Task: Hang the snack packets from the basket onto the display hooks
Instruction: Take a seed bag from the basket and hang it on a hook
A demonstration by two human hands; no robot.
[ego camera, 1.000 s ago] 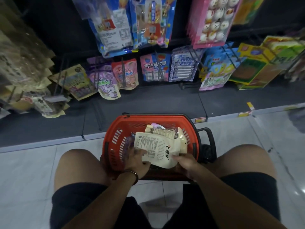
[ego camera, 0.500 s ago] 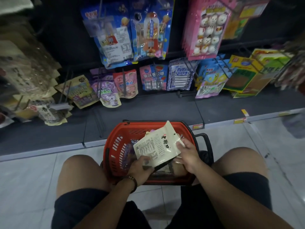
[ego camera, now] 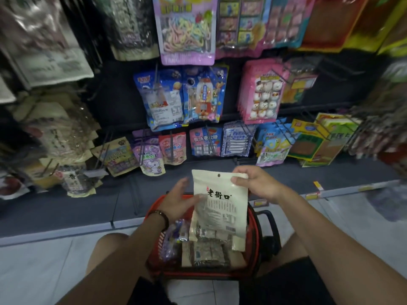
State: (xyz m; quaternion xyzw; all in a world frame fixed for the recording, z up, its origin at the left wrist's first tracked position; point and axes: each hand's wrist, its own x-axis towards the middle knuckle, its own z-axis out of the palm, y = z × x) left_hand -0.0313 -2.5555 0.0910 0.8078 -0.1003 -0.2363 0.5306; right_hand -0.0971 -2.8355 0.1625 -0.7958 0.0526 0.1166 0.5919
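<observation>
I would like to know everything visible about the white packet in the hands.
The white packet is a flat, glossy pouch, plastic by its look, with black characters, small printed text, a barcode and a round hang hole at the top middle. It is upright, above the red basket. The right hand pinches its top right corner; the left hand touches its left edge with straight fingers.

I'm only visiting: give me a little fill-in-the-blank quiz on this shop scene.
The right hand pinches a ____ packet by its top corner. Under the packet stands a ____ basket. The bracelet is on the ____ wrist.
Missing words: white; red; left.
</observation>
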